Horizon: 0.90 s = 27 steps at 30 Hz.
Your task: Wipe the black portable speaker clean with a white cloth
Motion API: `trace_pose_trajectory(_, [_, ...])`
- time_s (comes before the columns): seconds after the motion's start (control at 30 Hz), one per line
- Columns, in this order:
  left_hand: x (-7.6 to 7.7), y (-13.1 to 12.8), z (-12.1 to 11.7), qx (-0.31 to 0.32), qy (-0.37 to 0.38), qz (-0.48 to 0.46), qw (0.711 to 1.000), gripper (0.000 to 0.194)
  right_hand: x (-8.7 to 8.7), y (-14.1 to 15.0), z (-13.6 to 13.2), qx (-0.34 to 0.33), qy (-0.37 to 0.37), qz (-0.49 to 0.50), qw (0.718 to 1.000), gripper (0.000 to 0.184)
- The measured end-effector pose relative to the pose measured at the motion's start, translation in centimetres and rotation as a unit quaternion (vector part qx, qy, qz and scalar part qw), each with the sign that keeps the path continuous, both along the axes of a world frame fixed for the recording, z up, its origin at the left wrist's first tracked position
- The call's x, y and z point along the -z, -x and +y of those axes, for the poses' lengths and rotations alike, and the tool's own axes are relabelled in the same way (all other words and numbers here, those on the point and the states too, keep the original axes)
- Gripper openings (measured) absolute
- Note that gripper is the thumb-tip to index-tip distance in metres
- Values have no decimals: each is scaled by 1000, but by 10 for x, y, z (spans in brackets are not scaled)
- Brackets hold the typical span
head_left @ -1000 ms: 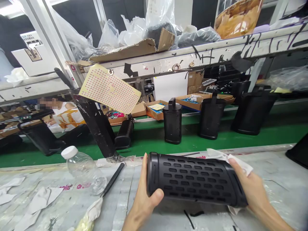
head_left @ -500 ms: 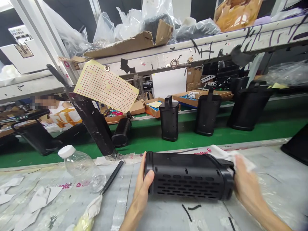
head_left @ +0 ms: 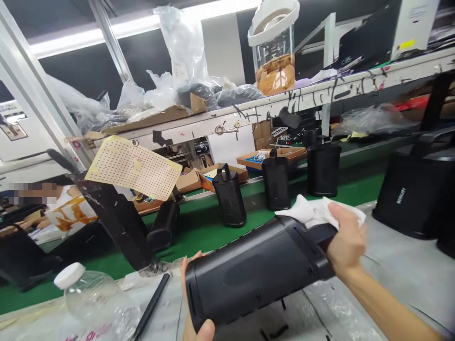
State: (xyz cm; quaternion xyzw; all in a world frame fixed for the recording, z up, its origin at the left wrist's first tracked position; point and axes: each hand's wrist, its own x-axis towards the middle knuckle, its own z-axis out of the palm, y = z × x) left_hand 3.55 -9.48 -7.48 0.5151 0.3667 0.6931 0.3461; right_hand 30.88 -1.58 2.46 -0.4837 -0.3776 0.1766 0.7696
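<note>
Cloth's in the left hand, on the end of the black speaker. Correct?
No, wrong hand. The head view shows the white cloth in the right hand, on the end of the black speaker. The left hand is at the speaker's other end.

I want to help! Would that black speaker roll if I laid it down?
Probably: the black speaker looks rounded, so it could roll. It seems stiff. The tall ones on the green belt might tip if pushed.

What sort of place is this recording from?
Likely a factory assembly line for speakers: black speaker units stand on a green conveyor, beside cardboard parts trays.
</note>
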Motion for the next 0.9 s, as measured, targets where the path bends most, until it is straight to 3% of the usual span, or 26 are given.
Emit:
trace_pose_trajectory(0.1, [2, 5, 18, 5, -8, 55, 998, 77, -23, 2, 2, -49, -112, -22, 992, 39])
trace_pose_trajectory(0.2, [-21, 4, 31, 38, 35, 163, 985, 67, -48, 9, -4, -162, -202, -132, 957, 52])
trace_pose_trajectory(0.3, [-63, -18, 38, 149, 50, 259, 953, 96, -65, 27, -10, -258, -253, -240, 901, 63])
trace_pose_trajectory(0.37, [-88, -37, 41, 236, 12, 215, 948, 117, -72, 37, -12, -272, -252, -261, 891, 63])
trace_pose_trajectory(0.47, [-103, -51, 43, 287, 7, 140, 948, 113, -81, 30, -7, -182, -195, -189, 945, 52])
trace_pose_trajectory(0.53, [-102, -49, 43, 287, -4, 123, 950, 110, -87, 8, 2, -86, -130, -111, 982, 46])
trace_pose_trajectory(0.63, [-92, -36, 41, 306, -24, 134, 942, 103, -83, -33, 15, -7, -16, -45, 999, 45])
trace_pose_trajectory(0.77, [-83, -23, 44, 322, -25, 124, 938, 99, -53, -60, 17, -35, 121, -46, 991, 45])
trace_pose_trajectory(0.9, [-82, -18, 48, 299, -35, 127, 945, 95, -31, -51, 4, -86, 184, -67, 977, 55])
